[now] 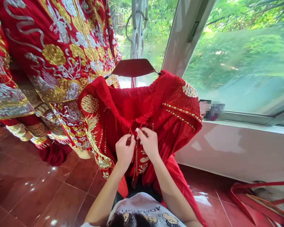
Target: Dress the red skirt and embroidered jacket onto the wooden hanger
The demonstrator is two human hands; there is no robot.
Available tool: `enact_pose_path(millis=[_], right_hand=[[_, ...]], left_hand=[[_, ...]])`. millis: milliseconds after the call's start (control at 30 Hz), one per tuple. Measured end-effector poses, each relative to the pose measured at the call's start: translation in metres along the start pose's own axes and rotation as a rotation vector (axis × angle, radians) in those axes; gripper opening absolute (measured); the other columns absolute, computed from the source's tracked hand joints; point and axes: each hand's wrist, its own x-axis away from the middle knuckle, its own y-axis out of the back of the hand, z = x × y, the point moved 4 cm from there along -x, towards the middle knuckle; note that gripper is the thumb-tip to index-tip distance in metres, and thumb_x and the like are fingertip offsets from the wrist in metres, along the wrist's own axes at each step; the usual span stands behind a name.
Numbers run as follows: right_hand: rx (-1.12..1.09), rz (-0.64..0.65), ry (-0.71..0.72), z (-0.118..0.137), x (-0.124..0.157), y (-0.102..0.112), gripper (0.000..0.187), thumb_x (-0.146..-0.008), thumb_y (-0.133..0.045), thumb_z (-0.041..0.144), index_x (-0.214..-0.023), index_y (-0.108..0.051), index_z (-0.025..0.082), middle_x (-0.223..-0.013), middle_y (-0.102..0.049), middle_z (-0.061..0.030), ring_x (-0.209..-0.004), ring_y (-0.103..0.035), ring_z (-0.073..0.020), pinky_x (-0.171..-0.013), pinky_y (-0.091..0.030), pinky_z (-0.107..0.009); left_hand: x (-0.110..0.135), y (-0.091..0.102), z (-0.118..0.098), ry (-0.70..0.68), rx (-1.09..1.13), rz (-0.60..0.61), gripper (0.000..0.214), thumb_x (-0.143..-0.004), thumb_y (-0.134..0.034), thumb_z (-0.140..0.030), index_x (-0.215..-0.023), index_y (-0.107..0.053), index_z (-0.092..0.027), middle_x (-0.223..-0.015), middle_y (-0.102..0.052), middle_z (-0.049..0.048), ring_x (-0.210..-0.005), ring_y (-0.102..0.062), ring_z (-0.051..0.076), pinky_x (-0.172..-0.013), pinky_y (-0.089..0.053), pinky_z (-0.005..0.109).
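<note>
A red garment (170, 113) with gold embroidery hangs in front of me from a dark red hanger (132, 67). My left hand (124, 151) and my right hand (148, 142) meet at the middle of its front opening, just below the gathered neckline. Both hands are closed in a pinch on the red fabric edges at the fastening (133, 134). What exactly sits between the fingertips is too small to make out.
A second red robe (59, 53) with heavy gold and silver embroidery hangs at the left, its hem near the reddish tiled floor (38, 195). A large window (241, 56) and white sill (251, 126) are at the right. A red-strapped bag (257, 195) lies on the floor, lower right.
</note>
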Motion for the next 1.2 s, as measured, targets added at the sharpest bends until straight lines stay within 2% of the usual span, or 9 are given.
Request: enact_pose_path(millis=[200, 400, 567, 633, 700, 767, 867, 1033, 1200], right_hand=[[-0.151, 0.018, -0.139, -0.013, 0.007, -0.004, 0.028, -0.074, -0.064, 0.043, -0.063, -0.062, 0.017, -0.061, -0.065, -0.0018, -0.060, -0.059, -0.0137, -0.059, -0.047, -0.024], [-0.294, 0.120, -0.209, -0.011, 0.016, -0.017, 0.021, -0.070, -0.069, 0.036, -0.072, -0.066, 0.016, -0.062, -0.062, 0.0005, -0.059, -0.056, -0.0104, -0.059, -0.045, -0.022], [-0.318, 0.114, -0.208, -0.010, 0.024, -0.021, 0.018, -0.075, -0.065, 0.034, -0.072, -0.062, 0.017, -0.058, -0.055, 0.0036, -0.052, -0.046, -0.0074, -0.050, -0.036, -0.019], [-0.324, 0.118, -0.192, -0.008, 0.026, -0.021, 0.018, -0.074, -0.066, 0.034, -0.071, -0.062, 0.017, -0.058, -0.055, 0.0037, -0.051, -0.045, -0.0071, -0.050, -0.036, -0.019], [-0.336, 0.118, -0.195, -0.006, 0.026, -0.019, 0.019, -0.074, -0.066, 0.035, -0.070, -0.061, 0.017, -0.057, -0.054, 0.0040, -0.049, -0.043, -0.0071, -0.048, -0.035, -0.020], [-0.334, 0.097, -0.202, -0.005, 0.025, -0.016, 0.019, -0.073, -0.066, 0.036, -0.070, -0.062, 0.017, -0.057, -0.056, 0.0036, -0.048, -0.043, -0.0075, -0.048, -0.036, -0.021], [-0.308, 0.054, -0.155, -0.003, 0.022, -0.010, 0.017, -0.073, -0.066, 0.034, -0.070, -0.063, 0.017, -0.061, -0.060, 0.0019, -0.055, -0.050, -0.0090, -0.056, -0.041, -0.022], [-0.281, 0.044, -0.120, -0.004, 0.026, -0.009, 0.019, -0.073, -0.067, 0.034, -0.069, -0.063, 0.017, -0.064, -0.061, 0.0012, -0.060, -0.051, -0.0100, -0.059, -0.041, -0.022], [-0.253, 0.043, -0.084, -0.002, 0.032, -0.013, 0.018, -0.073, -0.065, 0.031, -0.066, -0.059, 0.017, -0.058, -0.054, 0.0035, -0.054, -0.042, -0.0085, -0.051, -0.035, -0.021]], left_hand=[[0.042, -0.022, 0.029, 0.206, 0.138, 0.224, 0.021, -0.082, -0.052, -0.028, -0.065, -0.057, -0.017, -0.055, -0.053, -0.0038, -0.051, -0.045, 0.009, -0.051, -0.035, 0.021], [0.052, -0.022, 0.036, 0.222, 0.175, 0.300, 0.020, -0.083, -0.053, -0.029, -0.070, -0.060, -0.015, -0.059, -0.057, -0.0017, -0.052, -0.047, 0.010, -0.052, -0.036, 0.021], [0.039, 0.006, 0.021, 0.002, 0.019, -0.005, 0.019, -0.081, -0.059, -0.030, -0.092, -0.063, -0.016, -0.086, -0.064, 0.0058, -0.077, -0.057, 0.016, -0.071, -0.047, 0.028], [0.032, 0.011, 0.018, 0.037, 0.082, -0.033, 0.031, -0.081, -0.059, -0.032, -0.108, -0.059, -0.016, -0.107, -0.063, 0.0101, -0.097, -0.058, 0.020, -0.087, -0.047, 0.033], [0.025, 0.006, 0.018, 0.171, 0.258, 0.137, 0.032, -0.083, -0.056, -0.035, -0.108, -0.060, -0.016, -0.106, -0.065, 0.0101, -0.097, -0.060, 0.019, -0.088, -0.048, 0.034], [0.021, 0.002, 0.016, 0.323, 0.464, 0.328, 0.028, -0.083, -0.054, -0.036, -0.096, -0.066, -0.015, -0.081, -0.067, 0.0059, -0.075, -0.062, 0.016, -0.075, -0.051, 0.030], [0.016, 0.011, 0.010, 0.443, 0.646, 0.406, 0.028, -0.082, -0.053, -0.036, -0.086, -0.070, -0.013, -0.058, -0.060, 0.0012, -0.057, -0.055, 0.013, -0.063, -0.049, 0.027], [0.002, 0.038, -0.012, 0.250, 0.495, 0.339, 0.027, -0.087, -0.052, -0.033, -0.089, -0.073, -0.016, -0.081, -0.068, 0.0053, -0.079, -0.062, 0.015, -0.080, -0.050, 0.027], [-0.008, 0.033, -0.032, 0.102, 0.291, 0.353, 0.016, -0.080, -0.066, -0.030, -0.089, -0.074, -0.021, -0.091, -0.061, 0.0035, -0.081, -0.060, 0.013, -0.072, -0.050, 0.023]])
